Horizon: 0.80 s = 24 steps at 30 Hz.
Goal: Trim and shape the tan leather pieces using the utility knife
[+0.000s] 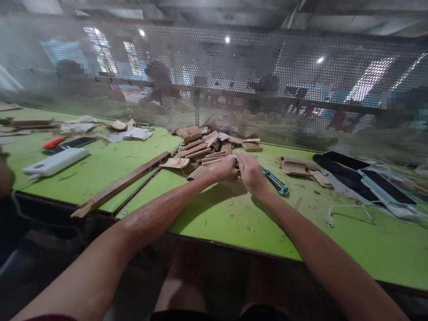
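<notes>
My left hand [228,169] and my right hand [250,173] meet in front of a heap of curved tan pieces [197,149] that look like split bamboo or bark. Both hands are closed, with fingers bent inward against each other. What they grip is hidden by the fingers. Close beside my right hand, a teal and black utility knife [277,182] lies on the green table [227,218]. Another curved piece [296,167] lies further right, apart from the heap.
A long wooden strip [123,182] lies at left along a table seam. Beyond it are a white power bank [56,161], a dark phone [72,145] and a red object [53,142]. Phones and a white cable [351,207] lie right. A perforated screen [227,89] stands behind; people are beyond it.
</notes>
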Motion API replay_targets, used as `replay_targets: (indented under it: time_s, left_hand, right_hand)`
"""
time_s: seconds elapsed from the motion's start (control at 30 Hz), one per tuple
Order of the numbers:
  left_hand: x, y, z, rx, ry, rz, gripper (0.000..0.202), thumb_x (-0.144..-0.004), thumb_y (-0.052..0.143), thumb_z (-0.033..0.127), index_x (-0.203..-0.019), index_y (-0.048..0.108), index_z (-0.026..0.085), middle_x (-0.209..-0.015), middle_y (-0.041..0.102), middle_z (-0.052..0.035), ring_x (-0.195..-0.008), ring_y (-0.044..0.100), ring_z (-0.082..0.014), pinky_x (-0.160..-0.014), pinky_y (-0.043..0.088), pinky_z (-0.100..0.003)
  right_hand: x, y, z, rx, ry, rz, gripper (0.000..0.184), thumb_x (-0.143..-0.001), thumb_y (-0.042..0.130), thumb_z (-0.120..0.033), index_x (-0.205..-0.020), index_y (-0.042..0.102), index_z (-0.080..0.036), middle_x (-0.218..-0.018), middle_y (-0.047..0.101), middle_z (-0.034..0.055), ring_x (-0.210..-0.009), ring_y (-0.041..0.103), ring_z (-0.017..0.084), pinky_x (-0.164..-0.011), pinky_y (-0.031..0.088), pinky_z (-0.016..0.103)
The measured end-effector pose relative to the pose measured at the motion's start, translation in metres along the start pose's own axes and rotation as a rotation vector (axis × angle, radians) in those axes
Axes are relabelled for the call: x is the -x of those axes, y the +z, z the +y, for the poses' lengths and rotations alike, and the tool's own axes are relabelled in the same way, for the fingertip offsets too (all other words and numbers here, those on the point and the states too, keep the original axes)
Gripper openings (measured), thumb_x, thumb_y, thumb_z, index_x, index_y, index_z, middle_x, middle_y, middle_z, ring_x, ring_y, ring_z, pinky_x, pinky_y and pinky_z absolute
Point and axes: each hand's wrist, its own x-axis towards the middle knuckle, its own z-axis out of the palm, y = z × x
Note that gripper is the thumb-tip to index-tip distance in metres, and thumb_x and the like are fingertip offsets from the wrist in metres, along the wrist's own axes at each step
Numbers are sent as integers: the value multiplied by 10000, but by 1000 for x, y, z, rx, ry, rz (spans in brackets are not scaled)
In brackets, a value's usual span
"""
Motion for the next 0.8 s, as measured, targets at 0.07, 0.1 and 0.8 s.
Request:
replay_targets:
  time_s: [0.07, 0.1, 0.8]
  left_hand:
    - [0, 0, 1, -46, -2, -44, 74, -688, 574, 95, -666, 639, 122, -625, 635, -24, -561, 519, -126, -567, 427, -235]
    - [0, 0, 2, -56, 1, -55, 81, -694, 567, 100, -678, 644, 122, -629, 638, -23, -561, 526, -126, -565, 429, -233]
    - [0, -2, -9, 39, 3, 41, 75, -720, 555, 182, -663, 589, 146, -633, 627, -15, -562, 509, -116, -544, 389, -232]
  right_hand:
    - [-1, -1, 0, 23, 22, -16, 475, -1043, 318, -334, -1331, 654, -159, -1254, 698, 179, -1217, 614, 308, -1084, 476, 517]
    - [-1, -1, 0, 27, 27, -20, 471, -1042, 315, -325, -1322, 658, -163, -1231, 706, 177, -1206, 618, 305, -1079, 478, 514]
    - [-5, 2, 0, 61, -40, 8, 463, -1032, 322, -315, -1311, 660, -166, -1198, 730, 153, -1204, 645, 281, -1078, 501, 477]
